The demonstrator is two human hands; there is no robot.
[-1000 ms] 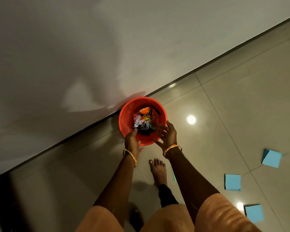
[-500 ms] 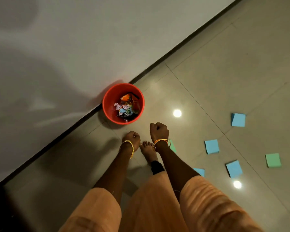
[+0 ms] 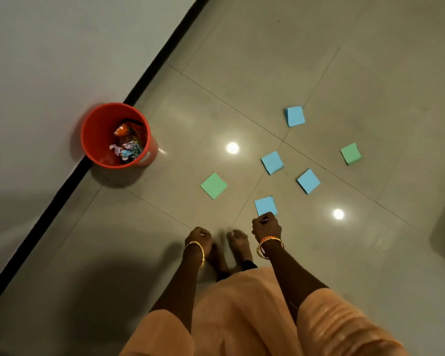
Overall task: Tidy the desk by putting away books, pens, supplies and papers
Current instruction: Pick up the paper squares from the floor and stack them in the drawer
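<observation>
Six square paper notes lie scattered on the glossy tiled floor (image 3: 370, 60) in the head view: a green note (image 3: 213, 185) nearest the bin, a blue note (image 3: 272, 162) and another blue note (image 3: 308, 180) close together in the middle, a third blue note (image 3: 295, 116) farther off, a second green note (image 3: 350, 153) out to the right, and a fourth blue note (image 3: 265, 205) just ahead of the right hand (image 3: 266, 224). That hand hangs with its fingers curled into a loose fist; whether it holds anything I cannot tell. The left hand (image 3: 198, 236) is likewise curled, with nothing visible in it (each wrist wears a gold bangle). A bare foot (image 3: 238, 242) stands between the two hands. The red plastic bin (image 3: 98, 134) sits against the wall's black skirting (image 3: 149, 70), well apart from the notes, with crumpled wrappers (image 3: 126, 145) inside.
</observation>
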